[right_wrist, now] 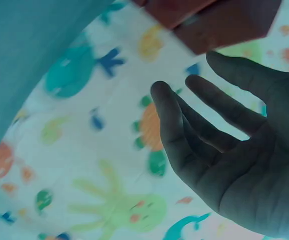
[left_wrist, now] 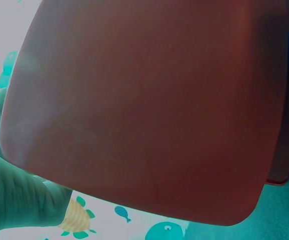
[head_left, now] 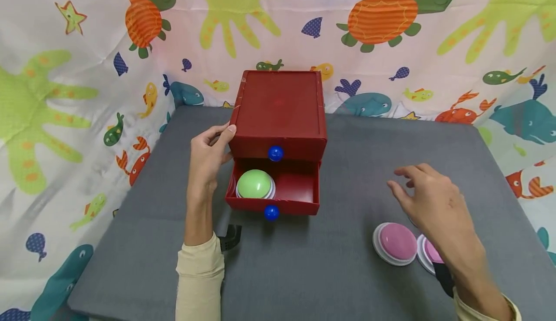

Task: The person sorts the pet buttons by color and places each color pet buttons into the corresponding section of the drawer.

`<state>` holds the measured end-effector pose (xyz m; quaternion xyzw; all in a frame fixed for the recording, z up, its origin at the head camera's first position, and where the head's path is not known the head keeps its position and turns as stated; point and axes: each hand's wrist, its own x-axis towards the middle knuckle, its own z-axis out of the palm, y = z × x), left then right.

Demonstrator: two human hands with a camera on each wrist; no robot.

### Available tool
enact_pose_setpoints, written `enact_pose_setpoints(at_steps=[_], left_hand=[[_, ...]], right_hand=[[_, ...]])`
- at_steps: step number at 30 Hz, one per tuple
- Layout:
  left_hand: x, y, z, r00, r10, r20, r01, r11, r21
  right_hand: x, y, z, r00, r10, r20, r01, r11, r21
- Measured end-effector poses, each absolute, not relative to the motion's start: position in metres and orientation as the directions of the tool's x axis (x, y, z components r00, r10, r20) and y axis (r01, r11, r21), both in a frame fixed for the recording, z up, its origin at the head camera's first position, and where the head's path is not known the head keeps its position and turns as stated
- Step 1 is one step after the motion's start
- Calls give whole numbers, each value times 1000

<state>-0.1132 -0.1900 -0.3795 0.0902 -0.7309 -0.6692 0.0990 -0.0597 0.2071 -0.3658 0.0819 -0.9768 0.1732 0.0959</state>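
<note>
A red drawer box [head_left: 278, 101] with blue knobs stands at the back of the table. Its lower drawer [head_left: 299, 207] is pulled out, and a round button with a green dome [head_left: 254, 184] and white base lies in the left part of it. My left hand [head_left: 208, 154] grips the box at its left side, the thumb at the top front corner. In the left wrist view the box's red side [left_wrist: 149, 110] fills most of the picture. Over the table on the right hangs my right hand [head_left: 434, 205], fingers loosely bent and holding nothing.
Below my right hand lies a pink-domed button [head_left: 397, 241] on a white base. Beside it, a second pink button [head_left: 433, 252] is partly hidden by the right wrist. Grey cloth [head_left: 330, 272] covers the table. A sea-animal curtain [head_left: 286, 46] hangs behind and along both sides.
</note>
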Motion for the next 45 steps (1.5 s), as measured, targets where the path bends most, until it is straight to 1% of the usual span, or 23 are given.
enact_pose_setpoints(at_steps=[4,8,14,21,32,38,41,45], left_hand=[[-116,-190,-379,-965,-262,23,-1,89,996],[-115,-190,-378,-960,-279,13,-15,99,995],[-114,-189,-380,-957,-290,10,-23,109,994],[-114,-189,-380,-963,-268,28,4,89,996],[-113,-190,-379,-961,-276,10,-17,97,995],[-113,-190,-378,-958,-286,12,-18,102,995],[-114,-190,-378,-961,-277,11,-18,104,994],[-114,-189,-380,-961,-277,12,-19,107,994]], right_hand=[[-73,238,-377,-992,-84,91,-108,946,-304],[-83,264,-390,-995,-73,-72,-50,957,-287],[-90,287,-411,-948,-94,-305,-9,964,-267],[-95,297,-426,-891,-52,-452,59,972,-228],[-99,302,-433,-879,-58,-473,79,961,-264],[-97,305,-435,-892,-75,-447,64,955,-288],[-96,306,-434,-909,-70,-411,60,953,-296],[-94,301,-425,-943,-63,-328,40,954,-298]])
